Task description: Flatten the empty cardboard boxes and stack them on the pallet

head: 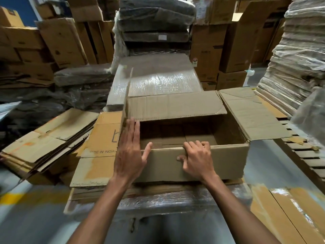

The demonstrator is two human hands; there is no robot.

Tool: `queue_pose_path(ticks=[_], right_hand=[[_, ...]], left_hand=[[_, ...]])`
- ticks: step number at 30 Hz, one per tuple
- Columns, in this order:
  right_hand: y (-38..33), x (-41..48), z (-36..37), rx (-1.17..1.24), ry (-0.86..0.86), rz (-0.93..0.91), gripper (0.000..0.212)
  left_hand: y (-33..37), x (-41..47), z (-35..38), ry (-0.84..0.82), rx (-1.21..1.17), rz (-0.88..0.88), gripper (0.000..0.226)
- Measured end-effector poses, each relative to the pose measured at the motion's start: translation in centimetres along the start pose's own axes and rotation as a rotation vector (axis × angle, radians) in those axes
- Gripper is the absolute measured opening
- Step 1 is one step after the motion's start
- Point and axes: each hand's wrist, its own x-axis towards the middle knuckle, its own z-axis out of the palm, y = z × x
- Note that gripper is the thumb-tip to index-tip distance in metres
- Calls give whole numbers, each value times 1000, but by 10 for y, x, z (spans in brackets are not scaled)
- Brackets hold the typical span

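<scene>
Flattening step: your left hand (131,152) lay flat against the box (226,162) corner, right hand (197,156) gripped its near rim; next likely needed a sideways push.

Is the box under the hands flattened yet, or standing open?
Standing open: the box has its walls up, top flaps spread, bare bottom visible.

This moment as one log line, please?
cardboard box: open, unflattened | left hand: flat at left corner | right hand: grips near wall

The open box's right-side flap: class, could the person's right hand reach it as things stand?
Probably yes: the right hand grips the box by its near wall, and the flap lies spread outward, uncovered.
</scene>
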Motion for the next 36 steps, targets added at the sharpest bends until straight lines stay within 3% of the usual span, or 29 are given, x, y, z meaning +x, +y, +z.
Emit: queue_pose_path(ticks=[6,12,18,24,29,31,34,36], right_hand=[[0,-1,6,29,51,-12,31],[1,-2,11,40,91,-18,31],[1,-5,13,35,114,-18,29],[-1,-6,9,81,74,-3,29],[-18,16,-15,118,-75,162,46],[-24,37,-20,176,-187,252,39],[-26,72,-16,457,-385,402,24],[-28,88,-11,834,-429,586,31]], left_hand=[[-59,16,-5,-111,155,-269,84],[-77,32,10,-319,9,-635,89],[-73,54,29,-506,-57,-827,91],[-55,55,36,-412,11,-844,49],[-56,43,38,-372,27,-820,45],[-56,42,37,-363,28,-816,46],[-54,36,36,-347,28,-803,47],[-54,30,33,-329,29,-798,47]])
